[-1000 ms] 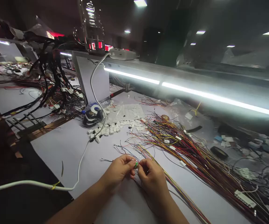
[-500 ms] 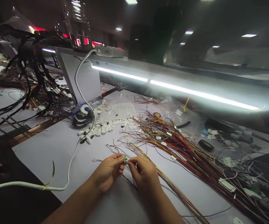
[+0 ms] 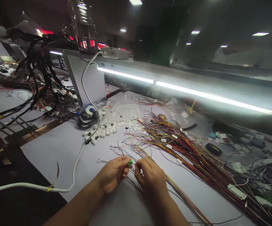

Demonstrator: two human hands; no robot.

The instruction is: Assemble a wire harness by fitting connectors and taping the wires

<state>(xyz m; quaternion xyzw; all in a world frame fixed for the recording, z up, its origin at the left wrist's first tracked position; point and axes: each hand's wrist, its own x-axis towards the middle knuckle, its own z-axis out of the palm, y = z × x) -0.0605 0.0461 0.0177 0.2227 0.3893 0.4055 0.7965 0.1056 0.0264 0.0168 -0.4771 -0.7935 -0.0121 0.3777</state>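
Small green connector, lower centre of frame, just above the white table. Your left hand pinches it at the fingertips. Your right hand pinches a thin wire beside it. Loose wire bundle fans right. White connectors heaped above, white cable left.

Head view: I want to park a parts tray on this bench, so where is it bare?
Bare white table lies between the white cable, the white connector pile and the left hand, which pinches a green connector. More lies left of the cable. Right of the right hand, the wire bundle crowds the surface.
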